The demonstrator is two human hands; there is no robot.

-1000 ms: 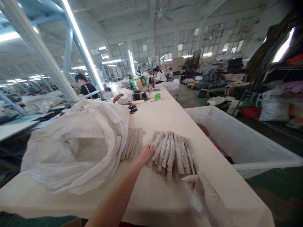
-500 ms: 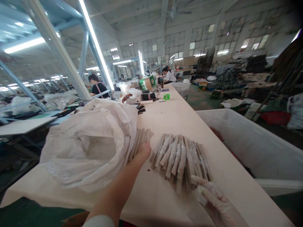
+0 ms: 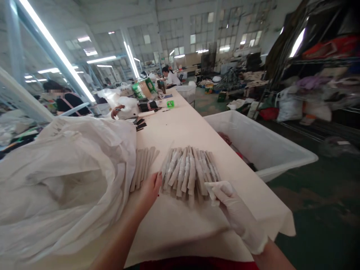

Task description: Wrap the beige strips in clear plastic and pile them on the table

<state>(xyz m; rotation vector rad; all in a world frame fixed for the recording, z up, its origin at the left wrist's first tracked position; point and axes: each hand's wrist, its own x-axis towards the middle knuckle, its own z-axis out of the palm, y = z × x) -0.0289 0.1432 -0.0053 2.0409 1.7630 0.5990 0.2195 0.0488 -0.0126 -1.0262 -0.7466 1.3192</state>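
Note:
My bare left hand point(image 3: 150, 187) is closed, its fingertips between two groups of beige strips; whatever it grips is hidden. To its left, a small row of flat strips point(image 3: 144, 165) lies beside a large white sack point(image 3: 112, 146). On its right is a bigger pile of beige strips point(image 3: 191, 170), many wrapped round the middle with clear or whitish film. My right hand point(image 3: 225, 197), in a pale glove, is pinched together at the pile's lower right edge. What lies between those fingers is too small to make out.
The long table point(image 3: 180, 127) carries a green tray point(image 3: 170, 104), dark pieces point(image 3: 140, 123) and white plastic bags point(image 3: 128, 107). A big white bin point(image 3: 253, 131) stands along its right side. Two people point(image 3: 172, 78) point(image 3: 70, 101) are farther back.
The view has turned to the right, so the table and sack appear farther left. My left hand has drawn back from the small row towards the wrapped pile. My gloved hand stays by the pile's edge.

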